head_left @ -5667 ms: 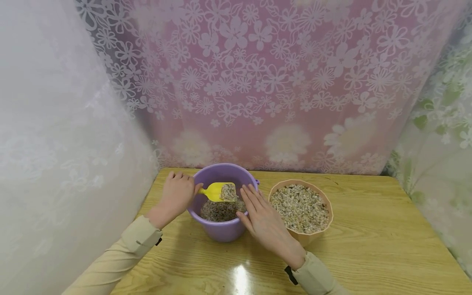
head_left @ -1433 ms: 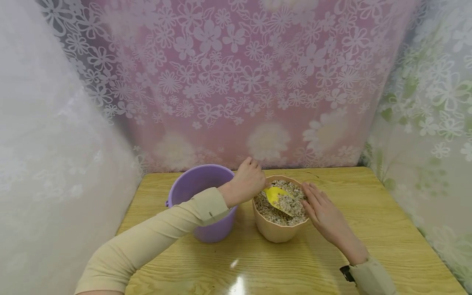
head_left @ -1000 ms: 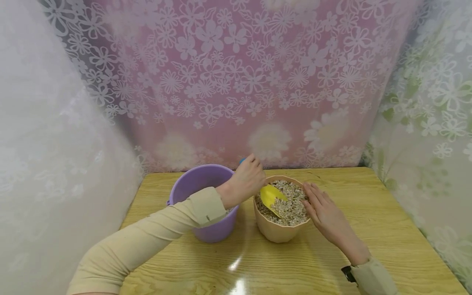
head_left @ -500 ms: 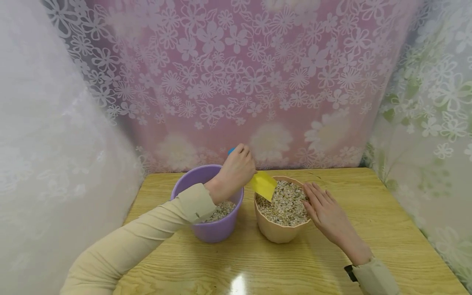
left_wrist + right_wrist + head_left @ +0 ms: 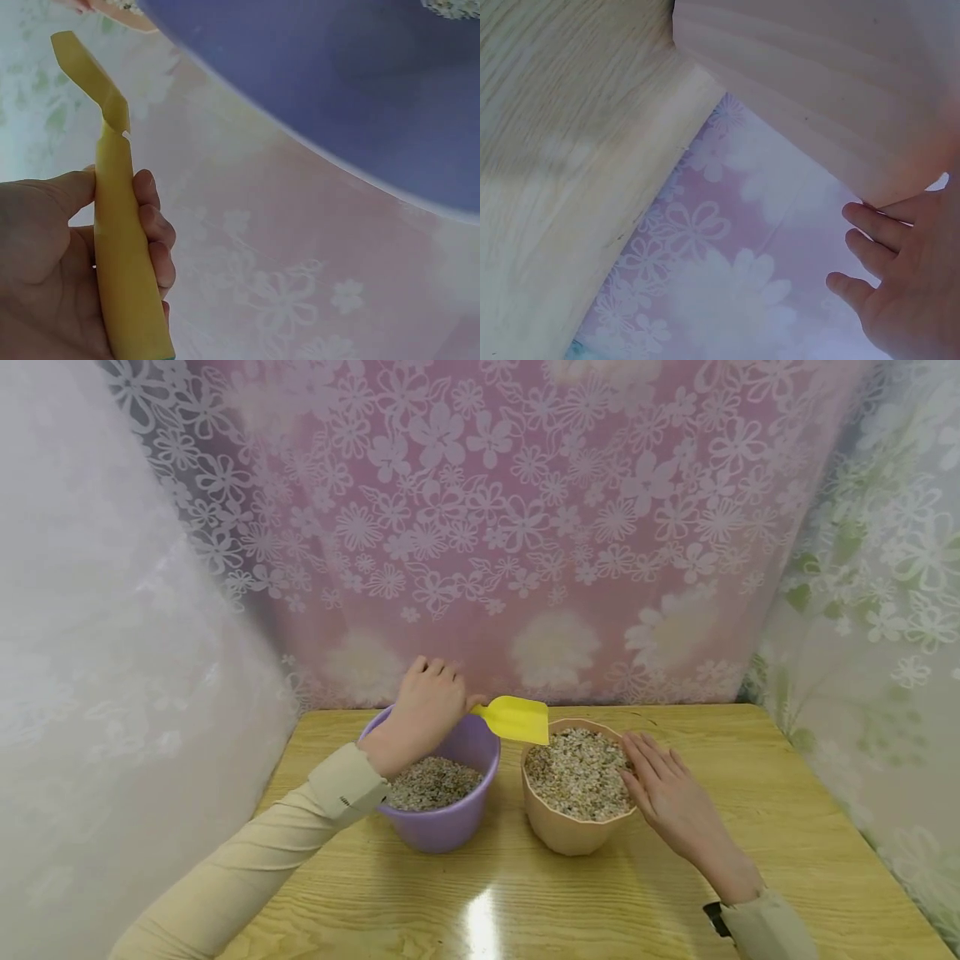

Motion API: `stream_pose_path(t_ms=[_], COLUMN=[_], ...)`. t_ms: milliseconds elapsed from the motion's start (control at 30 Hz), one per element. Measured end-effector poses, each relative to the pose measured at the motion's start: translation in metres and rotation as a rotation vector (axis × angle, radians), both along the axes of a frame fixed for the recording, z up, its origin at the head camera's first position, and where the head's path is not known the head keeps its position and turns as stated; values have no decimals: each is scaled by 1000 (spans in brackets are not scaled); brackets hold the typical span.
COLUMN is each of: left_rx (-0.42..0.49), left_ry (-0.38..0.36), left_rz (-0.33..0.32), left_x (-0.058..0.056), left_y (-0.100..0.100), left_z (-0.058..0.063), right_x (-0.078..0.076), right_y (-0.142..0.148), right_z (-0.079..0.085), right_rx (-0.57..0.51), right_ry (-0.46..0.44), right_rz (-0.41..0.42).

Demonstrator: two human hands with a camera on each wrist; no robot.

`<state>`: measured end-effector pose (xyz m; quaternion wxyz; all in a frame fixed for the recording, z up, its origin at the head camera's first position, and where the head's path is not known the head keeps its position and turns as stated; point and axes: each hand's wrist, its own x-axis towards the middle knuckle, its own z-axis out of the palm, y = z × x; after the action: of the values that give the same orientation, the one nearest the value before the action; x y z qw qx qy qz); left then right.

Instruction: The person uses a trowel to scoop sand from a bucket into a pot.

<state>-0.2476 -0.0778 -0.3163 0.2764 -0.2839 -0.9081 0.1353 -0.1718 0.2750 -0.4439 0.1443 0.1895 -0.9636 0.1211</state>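
My left hand (image 5: 424, 706) grips the handle of a yellow toy shovel (image 5: 517, 720) over the purple bucket (image 5: 442, 832). In the head view, its bare blade points right and overlaps the left rim of the peach flowerpot (image 5: 567, 837). From the left wrist, the fingers and thumb show wrapped round the shovel's thick handle (image 5: 124, 247). Pale gravel (image 5: 581, 772) fills the pot near its brim, and more gravel (image 5: 435, 785) lies in the bucket. With fingers straight, my right hand (image 5: 672, 793) rests against the pot's right rim; the right wrist view shows its fingertips at the pot's wall (image 5: 817, 82).
Both containers stand side by side on a wooden table (image 5: 525, 902). A pink flowered curtain (image 5: 480, 568) hangs behind its back edge. Pale sheets close in the left and right sides.
The shovel was dug into the pot's gravel; its blade has tipped over, emptied there, and swung left with my left hand to the bucket. My right hand stays at the pot.
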Motion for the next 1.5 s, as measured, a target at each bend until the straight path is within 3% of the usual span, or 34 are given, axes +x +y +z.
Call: stream_pose_path(t_ms=[267,467,600,833,1000,1167,1333,1500], left_rx=[54,29,-40,-259,-443,-653,-841,-948], left_ry=[21,34,9,25,-52,-116,-116,-119], left_rz=[24,76,127,199,255,305,286,289], left_x=[5,7,7,3,-3,-8,-10,-12], left_y=[-40,-61,-69,-71,-67,-59,-52,-48], left_z=[-6,-13,-18,-32,-39,-38,-42,-52], right_x=[2,0,-4,-8,-13,-15,-15,-15], right_y=[-15,-57,-91,-142,-167,-178,-180,-181], right_z=[13,26,30,32,25,19,16,16], right_rx=[46,20,-1,-14,-3,-1,-15,-29], right_ry=[50,105,148,90,54,56,69,49], right_rz=[25,119,189,254,281,301,289,289])
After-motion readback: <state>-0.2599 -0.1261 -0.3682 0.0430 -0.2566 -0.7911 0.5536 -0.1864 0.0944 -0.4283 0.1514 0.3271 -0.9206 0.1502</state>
